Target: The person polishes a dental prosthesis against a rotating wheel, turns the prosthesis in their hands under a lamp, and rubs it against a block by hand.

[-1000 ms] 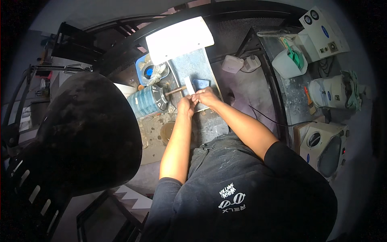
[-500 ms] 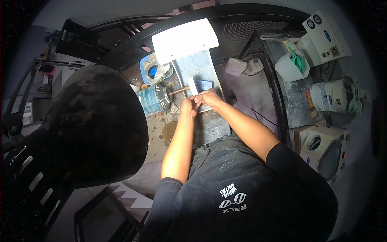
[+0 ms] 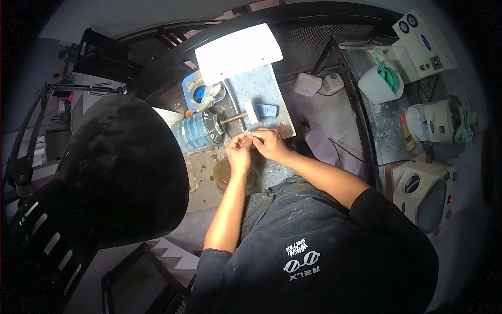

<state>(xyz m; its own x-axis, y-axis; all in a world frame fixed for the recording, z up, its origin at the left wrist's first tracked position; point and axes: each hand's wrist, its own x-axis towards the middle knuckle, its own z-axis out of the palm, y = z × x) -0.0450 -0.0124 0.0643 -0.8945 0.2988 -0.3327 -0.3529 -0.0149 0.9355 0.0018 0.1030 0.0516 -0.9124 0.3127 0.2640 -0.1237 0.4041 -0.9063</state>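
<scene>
My left hand (image 3: 239,150) and my right hand (image 3: 270,144) meet just in front of the bench motor. The fingers of both are pinched together on a small pale piece (image 3: 249,134), too small and covered to name. Beyond my fingertips, apart from them, stands a white wheel (image 3: 251,112) on the copper-coloured spindle (image 3: 234,119) of a teal motor (image 3: 196,132). Right of the wheel, a blue-faced rectangular object (image 3: 267,110) lies in the grey-blue tray (image 3: 254,83). A bright white hood (image 3: 239,52) covers the tray's far end.
A large black lamp shade (image 3: 123,172) looms at left. Left of the tray is a blue basin (image 3: 189,86) holding cloth; a round brown bowl (image 3: 222,174) sits near my left forearm. White jugs (image 3: 307,85), a white tub (image 3: 380,89) and machines (image 3: 424,196) stand at right.
Both hands have drawn back toward me and slightly left, away from the white wheel. They still pinch together, and the small pale piece now shows between the fingertips.
</scene>
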